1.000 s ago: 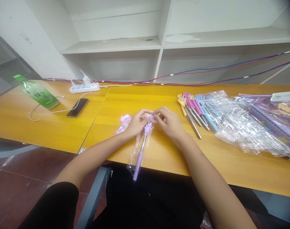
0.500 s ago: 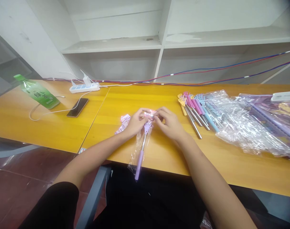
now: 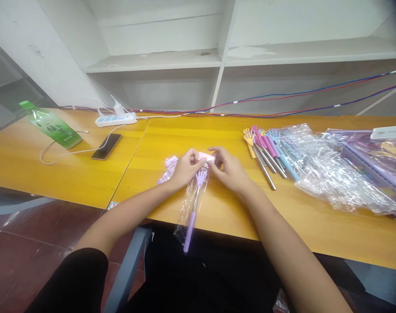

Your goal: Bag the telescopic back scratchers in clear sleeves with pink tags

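A purple back scratcher point(image 3: 191, 226) with a hand-shaped head lies inside a clear plastic bag point(image 3: 184, 208), its handle sticking out past the table's front edge. At the bag's top is a small pink-and-white card point(image 3: 206, 158). My left hand point(image 3: 185, 168) pinches the card's left end and the bag's top. On the other end, my right hand point(image 3: 228, 168) has its thumb against the card, with the index finger raised and curved over it. Several printed pink-and-purple cards point(image 3: 168, 169) lie beside my left hand, partly covered by it.
Several coloured back scratchers point(image 3: 266, 150) lie to the right, next to a heap of clear bags point(image 3: 328, 169) and packaged purple items point(image 3: 377, 156). A green bottle point(image 3: 54, 126), a phone point(image 3: 107, 146) and a power strip point(image 3: 115, 119) are at left. Cables run along the shelf's base.
The card at the bag's top shows flatter and more fully between my hands. My right index finger has lifted from it. The back scratcher has shifted slightly toward me.
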`<state>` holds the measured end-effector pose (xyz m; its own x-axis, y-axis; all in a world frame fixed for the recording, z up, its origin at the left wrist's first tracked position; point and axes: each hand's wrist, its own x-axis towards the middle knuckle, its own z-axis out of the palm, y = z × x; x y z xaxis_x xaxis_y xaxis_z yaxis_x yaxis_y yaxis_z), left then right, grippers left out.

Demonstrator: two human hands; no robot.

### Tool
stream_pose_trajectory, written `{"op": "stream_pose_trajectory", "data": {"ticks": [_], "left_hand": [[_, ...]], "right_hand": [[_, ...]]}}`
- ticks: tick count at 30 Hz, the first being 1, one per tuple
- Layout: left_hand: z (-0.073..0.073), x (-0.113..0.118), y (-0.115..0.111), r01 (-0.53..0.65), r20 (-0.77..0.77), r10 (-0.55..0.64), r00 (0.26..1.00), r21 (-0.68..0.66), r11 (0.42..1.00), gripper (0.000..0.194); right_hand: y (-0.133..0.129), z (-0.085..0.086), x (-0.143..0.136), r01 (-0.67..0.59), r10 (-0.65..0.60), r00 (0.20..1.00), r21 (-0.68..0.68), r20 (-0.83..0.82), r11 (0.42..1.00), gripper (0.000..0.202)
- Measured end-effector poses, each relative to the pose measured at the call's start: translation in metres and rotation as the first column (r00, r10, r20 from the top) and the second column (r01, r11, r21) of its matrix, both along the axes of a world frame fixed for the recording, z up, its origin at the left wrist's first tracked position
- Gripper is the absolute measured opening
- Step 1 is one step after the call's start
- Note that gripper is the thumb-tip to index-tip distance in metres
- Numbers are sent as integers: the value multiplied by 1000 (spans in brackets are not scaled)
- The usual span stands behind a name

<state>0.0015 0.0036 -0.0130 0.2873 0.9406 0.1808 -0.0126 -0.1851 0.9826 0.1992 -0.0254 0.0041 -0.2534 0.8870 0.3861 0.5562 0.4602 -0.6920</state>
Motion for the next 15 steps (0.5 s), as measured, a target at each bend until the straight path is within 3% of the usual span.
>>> {"op": "stream_pose_trajectory", "data": {"ticks": [15], "left_hand": [[7,0,-4,-12,-27,13,1000,55,998,39]], "right_hand": [[-1,-1,-1,4,-2,998,-36,65,999,42]]}}
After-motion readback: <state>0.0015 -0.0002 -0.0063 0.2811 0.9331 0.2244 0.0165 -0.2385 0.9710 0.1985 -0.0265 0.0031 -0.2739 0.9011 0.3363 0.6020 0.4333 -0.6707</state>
